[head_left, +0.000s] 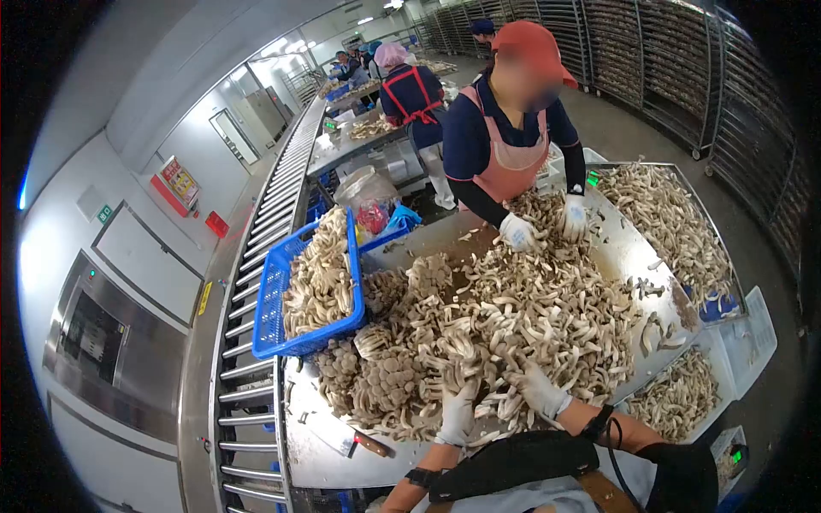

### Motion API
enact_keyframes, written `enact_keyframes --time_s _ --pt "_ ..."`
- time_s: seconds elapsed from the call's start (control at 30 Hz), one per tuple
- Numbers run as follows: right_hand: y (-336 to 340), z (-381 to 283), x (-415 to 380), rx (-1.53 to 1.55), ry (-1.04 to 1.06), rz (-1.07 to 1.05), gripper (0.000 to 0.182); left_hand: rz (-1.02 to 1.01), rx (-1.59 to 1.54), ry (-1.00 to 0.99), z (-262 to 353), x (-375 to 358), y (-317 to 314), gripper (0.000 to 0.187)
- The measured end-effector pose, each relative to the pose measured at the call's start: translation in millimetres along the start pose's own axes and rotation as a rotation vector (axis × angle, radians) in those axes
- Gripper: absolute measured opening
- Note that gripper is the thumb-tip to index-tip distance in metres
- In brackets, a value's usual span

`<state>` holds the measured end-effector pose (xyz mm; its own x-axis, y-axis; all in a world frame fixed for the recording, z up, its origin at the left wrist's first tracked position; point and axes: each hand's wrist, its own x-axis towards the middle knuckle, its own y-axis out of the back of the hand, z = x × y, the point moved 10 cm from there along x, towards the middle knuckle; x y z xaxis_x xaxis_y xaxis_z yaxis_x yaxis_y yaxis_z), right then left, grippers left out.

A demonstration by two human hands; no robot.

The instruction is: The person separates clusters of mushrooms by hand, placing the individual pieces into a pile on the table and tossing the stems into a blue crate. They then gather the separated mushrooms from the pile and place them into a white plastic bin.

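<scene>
Both gloved hands are digging into the mushroom pile [513, 316] heaped across the steel counter [633, 256] — the left hand [457, 415] is curling its fingers around a clump, while the right hand [540, 391] is resting fingers spread on stems. A blue crate [275, 299] is sitting just beside the pile.

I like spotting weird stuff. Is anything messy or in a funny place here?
A knife lies loose on the steel table near the front edge, beside the mushroom pile. Mushrooms cover most of the table; nothing looks broken.

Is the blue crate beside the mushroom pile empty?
No, the blue crate is heaped with mushrooms, standing at the edge of the pile.
</scene>
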<state>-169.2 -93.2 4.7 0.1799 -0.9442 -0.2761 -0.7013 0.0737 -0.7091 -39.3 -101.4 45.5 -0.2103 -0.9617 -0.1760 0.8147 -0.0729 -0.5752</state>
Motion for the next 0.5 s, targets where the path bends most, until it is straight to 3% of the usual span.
enact_keyframes --time_s 0.03,0.1,0.13,0.23,0.27,0.37,0.4,0.5 --pt "3 3 -1 0.048 0.013 0.003 0.055 -0.037 0.064 0.045 -16 2 7 0.078" --pt "18 19 10 -0.277 -0.067 -0.036 0.052 -0.098 0.172 0.118 -73 12 40 0.074" --pt "18 21 14 -0.439 -0.101 -0.055 0.051 -0.11 0.199 0.097 -56 6 20 0.067" --pt "9 7 12 -0.462 -0.028 -0.077 0.047 -0.19 0.286 0.237 -55 12 27 0.064" --pt "10 5 8 -0.392 -0.039 -0.052 0.048 -0.178 0.352 -0.012 -43 2 15 0.053" --pt "12 -1 6 -0.182 -0.065 0.011 0.052 -0.07 0.212 0.269 -53 8 30 0.045" --pt "11 -5 6 -0.166 0.009 0.025 0.055 -0.111 0.201 0.17 -38 8 22 0.046" --pt "7 16 20 -0.47 0.097 -0.157 0.047 -0.258 0.505 0.216 -72 6 26 0.054"
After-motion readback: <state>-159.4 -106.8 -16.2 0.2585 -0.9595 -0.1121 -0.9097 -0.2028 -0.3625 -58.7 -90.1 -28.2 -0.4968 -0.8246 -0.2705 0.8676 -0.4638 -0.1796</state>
